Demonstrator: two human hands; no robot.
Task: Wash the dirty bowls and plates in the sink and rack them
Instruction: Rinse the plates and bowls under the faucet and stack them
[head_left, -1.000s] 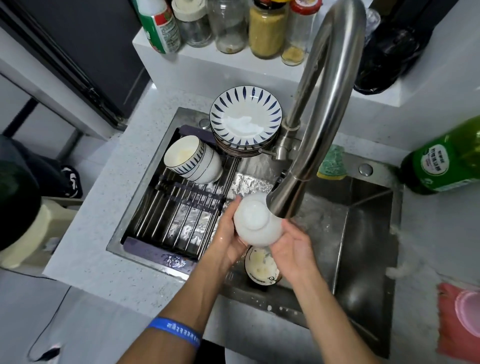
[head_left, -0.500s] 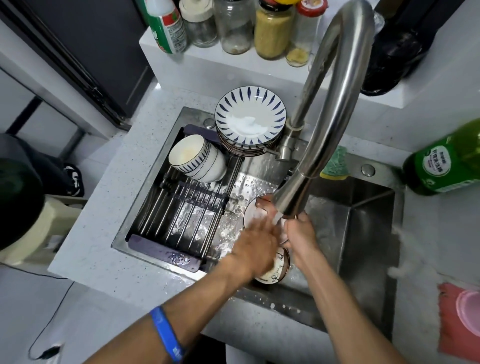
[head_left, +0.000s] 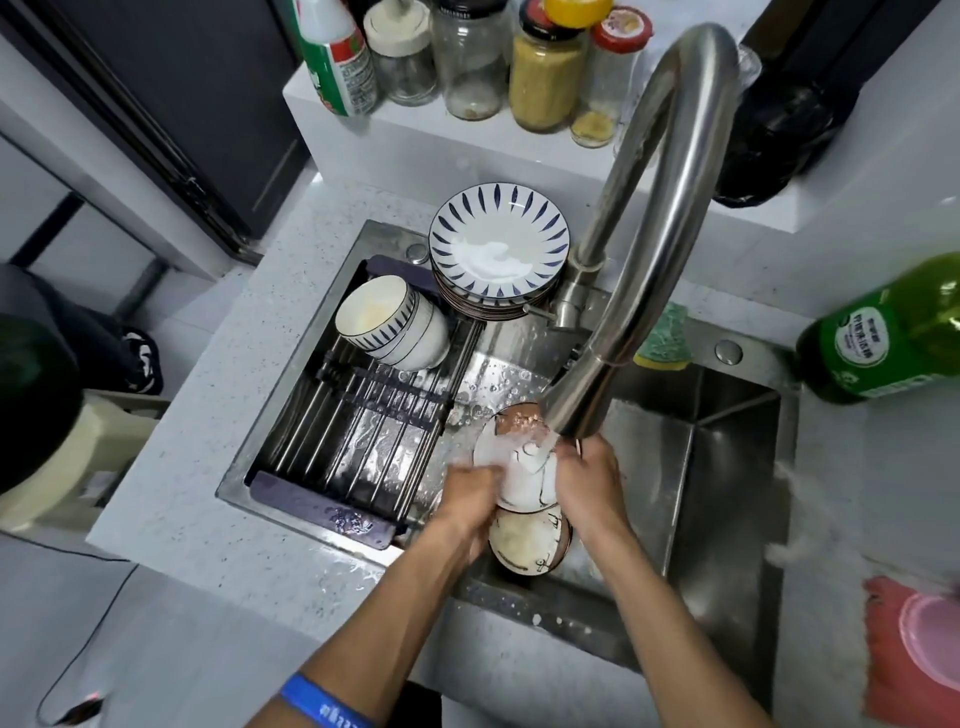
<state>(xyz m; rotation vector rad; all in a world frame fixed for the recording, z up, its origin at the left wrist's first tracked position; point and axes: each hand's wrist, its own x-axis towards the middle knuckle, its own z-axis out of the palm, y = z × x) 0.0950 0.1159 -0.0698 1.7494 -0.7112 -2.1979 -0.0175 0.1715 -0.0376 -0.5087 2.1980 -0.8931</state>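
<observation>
White bowl (head_left: 519, 467) is mid-rinse under the faucet (head_left: 649, 218), your left hand (head_left: 470, 493) and right hand (head_left: 589, 480) both gripping it — next, lift it onto the rack (head_left: 358, 431).

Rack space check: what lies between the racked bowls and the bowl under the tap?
Head view: bare wet rack bars between the racked bowls and the bowl.

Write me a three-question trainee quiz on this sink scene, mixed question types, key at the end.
1. True or false: the bowl held by both hands is under running water from the faucet.
2. Where do the washed bowls lie? A) on the rack over the sink B) on the shelf C) on the floor
3. Fill in: the blue-patterned plates are stacked beside the ____.

Key: 1 true; 2 A; 3 faucet
</observation>
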